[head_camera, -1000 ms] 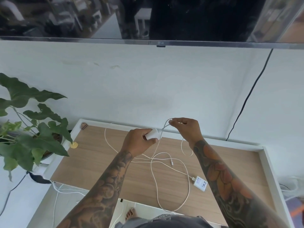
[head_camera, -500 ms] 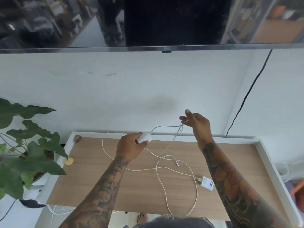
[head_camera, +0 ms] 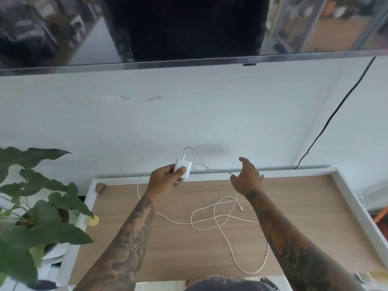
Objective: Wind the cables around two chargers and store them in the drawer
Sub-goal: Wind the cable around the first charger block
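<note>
Since a moment ago my right hand [head_camera: 247, 177] has opened, perhaps still touching the light, limp cable [head_camera: 212, 221] on the table [head_camera: 294, 206], while my left hand [head_camera: 165, 179] pinches the hard charger [head_camera: 183, 168].

I see a small white square charger [head_camera: 183, 168] raised above the far edge of the wooden top, at about 11 o'clock from the loose coils. Its thin white cable [head_camera: 220, 222] arcs out of its upper end, then sprawls in crossing loops toward 5 o'clock.
</note>
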